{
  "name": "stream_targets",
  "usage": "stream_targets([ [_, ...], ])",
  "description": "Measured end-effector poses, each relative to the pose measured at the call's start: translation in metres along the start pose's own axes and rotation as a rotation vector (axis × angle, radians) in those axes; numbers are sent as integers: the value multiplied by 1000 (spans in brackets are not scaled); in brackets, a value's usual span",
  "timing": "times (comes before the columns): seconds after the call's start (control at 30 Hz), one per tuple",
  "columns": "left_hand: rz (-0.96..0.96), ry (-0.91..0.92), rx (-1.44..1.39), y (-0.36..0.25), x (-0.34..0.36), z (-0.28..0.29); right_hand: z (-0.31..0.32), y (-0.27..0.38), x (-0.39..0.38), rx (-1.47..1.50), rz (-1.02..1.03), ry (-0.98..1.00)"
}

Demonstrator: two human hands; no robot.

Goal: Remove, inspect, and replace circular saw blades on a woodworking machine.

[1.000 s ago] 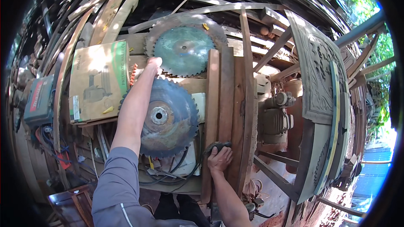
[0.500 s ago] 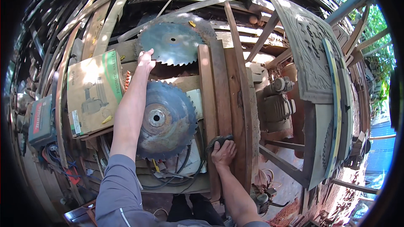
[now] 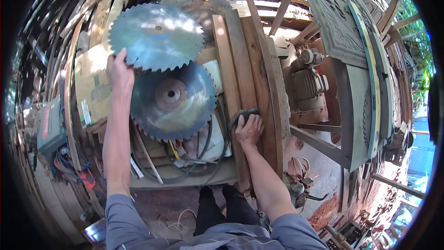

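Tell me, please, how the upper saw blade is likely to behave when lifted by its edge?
The upper saw blade looks like a thin, wide metal disc, so probably stiff and heavy for its thickness. The left hand grips only its toothed rim, so it may swing or pivot. Its teeth look sharp, and its dusty face may be slippery.

Upper circular saw blade (image 3: 156,37): bluish, toothed, held flat-on at its left rim, overlapping a second rusty-centred blade (image 3: 172,101) below.

Carved wooden panel (image 3: 337,23) leaning at upper right, above a grimy electric motor (image 3: 307,83). Cardboard box (image 3: 90,88) at left, beside a grey power unit (image 3: 48,129). Tangled black cables (image 3: 194,157) below.
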State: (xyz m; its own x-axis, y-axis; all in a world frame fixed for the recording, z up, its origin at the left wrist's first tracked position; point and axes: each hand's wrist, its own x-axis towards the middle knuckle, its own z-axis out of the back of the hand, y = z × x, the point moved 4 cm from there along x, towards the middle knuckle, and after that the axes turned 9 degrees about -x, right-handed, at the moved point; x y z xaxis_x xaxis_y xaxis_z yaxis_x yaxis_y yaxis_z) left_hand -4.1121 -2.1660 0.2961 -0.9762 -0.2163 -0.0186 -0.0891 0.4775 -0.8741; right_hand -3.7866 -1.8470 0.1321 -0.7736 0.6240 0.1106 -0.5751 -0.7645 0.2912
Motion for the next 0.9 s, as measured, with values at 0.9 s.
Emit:
stream_targets([
  [0.9,612,33,-267,8,-470,118,189,-56,-160,1018,-275,363],
])
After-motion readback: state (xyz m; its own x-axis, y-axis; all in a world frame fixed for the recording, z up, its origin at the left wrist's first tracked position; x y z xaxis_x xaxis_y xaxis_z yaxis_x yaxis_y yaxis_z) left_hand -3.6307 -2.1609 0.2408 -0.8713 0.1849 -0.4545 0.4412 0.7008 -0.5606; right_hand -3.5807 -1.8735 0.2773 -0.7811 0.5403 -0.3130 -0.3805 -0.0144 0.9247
